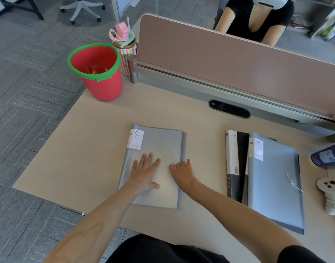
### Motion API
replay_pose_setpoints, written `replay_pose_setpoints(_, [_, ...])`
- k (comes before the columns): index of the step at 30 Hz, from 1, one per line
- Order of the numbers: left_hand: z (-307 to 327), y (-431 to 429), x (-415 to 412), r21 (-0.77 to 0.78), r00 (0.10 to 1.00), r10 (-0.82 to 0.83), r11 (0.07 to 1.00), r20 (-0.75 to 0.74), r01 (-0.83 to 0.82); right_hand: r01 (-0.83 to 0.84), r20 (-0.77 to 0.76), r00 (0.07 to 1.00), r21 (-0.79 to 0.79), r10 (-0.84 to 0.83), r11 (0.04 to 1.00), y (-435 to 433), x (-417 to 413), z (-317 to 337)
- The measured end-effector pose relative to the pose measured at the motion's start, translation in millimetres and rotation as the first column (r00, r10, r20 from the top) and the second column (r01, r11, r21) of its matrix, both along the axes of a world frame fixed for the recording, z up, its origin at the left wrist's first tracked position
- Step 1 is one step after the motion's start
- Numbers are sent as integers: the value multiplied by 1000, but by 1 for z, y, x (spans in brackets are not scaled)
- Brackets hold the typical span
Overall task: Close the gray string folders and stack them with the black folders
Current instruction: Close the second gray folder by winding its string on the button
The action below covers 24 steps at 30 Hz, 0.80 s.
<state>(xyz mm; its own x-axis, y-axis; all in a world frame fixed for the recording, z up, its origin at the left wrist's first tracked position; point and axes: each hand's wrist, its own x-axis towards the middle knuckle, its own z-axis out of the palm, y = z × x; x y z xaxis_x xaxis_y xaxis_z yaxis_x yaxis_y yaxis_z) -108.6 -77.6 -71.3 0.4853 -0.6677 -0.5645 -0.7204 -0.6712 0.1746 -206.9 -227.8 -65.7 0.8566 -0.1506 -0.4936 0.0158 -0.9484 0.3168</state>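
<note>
Both hands on gray folder [159, 149]; L hand [144, 171] flat, spread; R hand [182, 172] curled.

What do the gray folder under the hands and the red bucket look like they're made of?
Gray folder: probably thin translucent plastic with a matte, frosted finish; pale sheets show faintly through the cover. Red bucket: likely molded plastic, smooth with a dull sheen, with a green rim that may be a separate plastic ring.
</note>
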Motion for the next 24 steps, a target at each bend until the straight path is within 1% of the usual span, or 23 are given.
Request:
replay_pose_setpoints(2, [-1,1,1,-22,1000,4,1000,-16,-5,123,74,988,142,-135,982,-4,-3,6])
replay_pose_setpoints(3, [-1,2,1,-42,999,14,999,-33,-16,202,110,967,216,-230,955,-5,-3,9])
replay_pose_setpoints(5, [2,6,4,-109,997,46,993,-67,-53,357,138,893,361,-428,861,-8,-4,12])
replay_pose_setpoints(6, [4,10,6,-151,994,75,985,-74,-85,426,115,847,436,-519,793,-11,-5,13])
replay_pose_setpoints(8, [6,18,10,-232,979,190,952,-69,-201,527,47,737,584,-674,617,-17,-8,10])
replay_pose_setpoints(10, [7,27,14,-239,943,329,912,-54,-332,548,15,602,720,-798,427,-19,-12,6])
replay_pose_setpoints(12, [8,32,17,-218,891,440,864,-113,-454,546,-62,444,809,-894,216,-16,-16,4])
replay_pose_setpoints(14, [14,30,19,-248,814,539,776,-216,-580,528,-212,282,849,-936,-33,-10,-22,8])
replay_pose_setpoints(15, [17,29,22,-271,773,578,725,-261,-633,504,-280,210,852,-937,-142,-7,-26,10])
replay_pose_setpoints(16, [22,29,24,-287,720,619,661,-315,-694,475,-333,142,849,-932,-231,-5,-31,13])
replay_pose_setpoints(17, [25,29,27,-286,647,658,582,-384,-761,441,-371,83,846,-925,-300,-4,-37,16])
replay_pose_setpoints(19, [32,28,32,-238,465,680,405,-567,-883,372,-425,-18,838,-905,-400,-9,-49,21])
replay_pose_setpoints(20, [37,26,32,-196,378,643,338,-666,-920,341,-454,-55,829,-889,-444,-13,-55,23])
replay_pose_setpoints(21, [41,23,31,-168,324,586,307,-743,-937,314,-478,-80,821,-875,-477,-18,-61,25])
replay_pose_setpoints(22, [49,19,28,-153,304,541,306,-784,-940,293,-492,-97,817,-865,-497,-23,-66,28])
replay_pose_setpoints(24, [67,5,20,-156,296,472,314,-830,-937,257,-491,-115,825,-864,-503,-35,-76,34])
